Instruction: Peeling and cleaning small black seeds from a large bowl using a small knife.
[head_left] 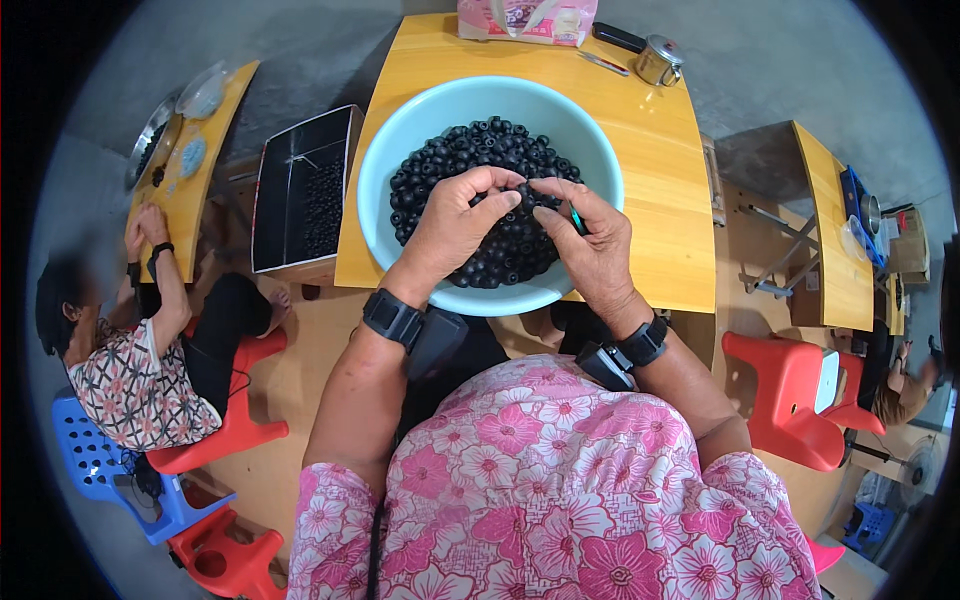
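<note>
Green tool [577, 218], seemingly in right grip [600, 252]

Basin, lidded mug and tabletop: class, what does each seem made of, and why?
Basin: probably smooth plastic, given its even pale-blue colour and rounded rim. Lidded mug: likely polished metal, from its silvery reflections. Tabletop: wood or wood-look laminate, slightly glossy, showing grain streaks.

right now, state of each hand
Left hand: closed, apparently pinching a small round black bead.
Right hand: closed at that bead, holding a slim green tool.
</note>
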